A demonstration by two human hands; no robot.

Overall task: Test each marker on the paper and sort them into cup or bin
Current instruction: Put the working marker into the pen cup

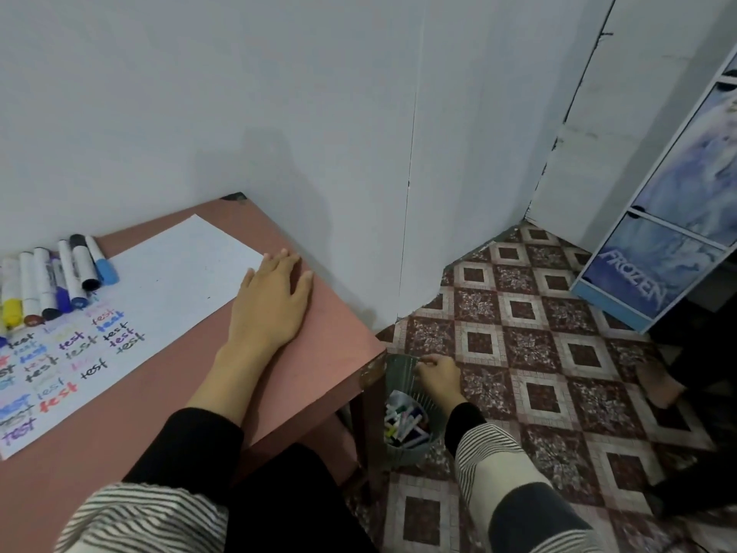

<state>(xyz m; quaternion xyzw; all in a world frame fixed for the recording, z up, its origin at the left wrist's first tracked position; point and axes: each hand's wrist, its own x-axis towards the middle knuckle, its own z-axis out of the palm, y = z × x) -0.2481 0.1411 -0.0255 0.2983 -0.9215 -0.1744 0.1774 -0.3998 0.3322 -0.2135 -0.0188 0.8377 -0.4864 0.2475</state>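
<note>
Below the table corner, right hand (436,376) fingers curl over bin (402,423) rim; discarded markers inside. Left hand (271,303) flat, fingers slightly spread, touching paper (167,289). Remaining markers (56,281) beyond, long axes toward wall.

Your left hand (275,297): flat, palm down, fingers straight & slightly spread, pointing away from you. L forearm bare to mid-arm, black cuff under striped sleeve, elbow bent near body. Your right hand (438,376): reaching down low at your right side, knuckles up, fingers curled, pinching at fingertips. R arm nearly straight, same black cuff & striped sleeve.
</note>
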